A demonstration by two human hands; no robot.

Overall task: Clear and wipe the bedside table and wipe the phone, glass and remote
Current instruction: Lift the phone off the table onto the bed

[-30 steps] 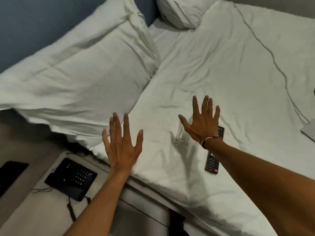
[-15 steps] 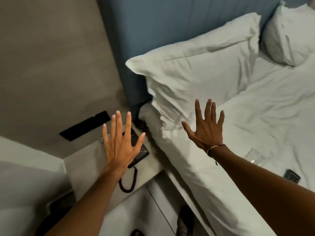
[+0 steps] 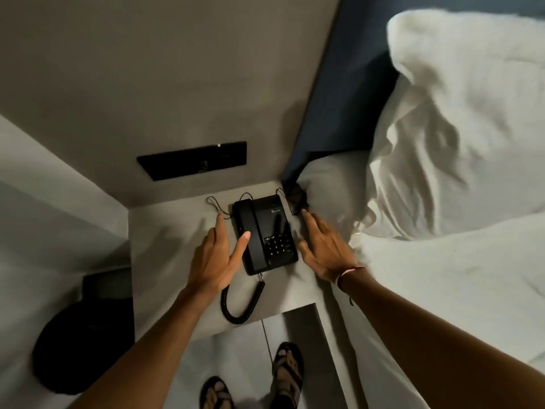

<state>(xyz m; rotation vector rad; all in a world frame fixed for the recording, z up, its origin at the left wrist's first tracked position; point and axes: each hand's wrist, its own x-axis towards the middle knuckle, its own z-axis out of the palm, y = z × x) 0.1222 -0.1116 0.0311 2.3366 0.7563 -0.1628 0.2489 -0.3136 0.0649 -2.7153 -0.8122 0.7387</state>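
- Change vs 1 s ago: we were facing the bed w/ both hands spread in the air above the sheet, clear glass & black remote lying on it. Now we face the corner; the glass & remote are out of view, so presumably still on the bed.
- Half a sec ago our hands hung over the table area; now both are down at the black plastic corded desk phone [image 3: 264,234], one each side.
- Left hand [image 3: 216,255]: fingers straight & relaxed, nothing gripped. Thumb tip lies on the handset on the phone's left side; index reaches past toward the thin black looped cable [image 3: 217,206] behind.
- Right hand [image 3: 326,246]: fingers also extended, not clamped on anything, set just beside the phone's right edge. Can't tell if it touches the casing.
- Meaning for the task, as we judge it: phone is the last item on the pale, matte, flat-topped bedside table [image 3: 165,246]; lifting it off comes next, wiping not yet started. No cloth in view.
- Materials: phone is hard, smooth, slightly glossy, wedge-shaped, keypad at lower right. The black coiled springy cord [image 3: 239,302] loops off the front edge & may drag when the phone is lifted.
- Nearby: white, soft, creased pillow [image 3: 460,119] on the bed at right, dark blue headboard [image 3: 348,93], black rectangular wall panel [image 3: 191,159] above the table.
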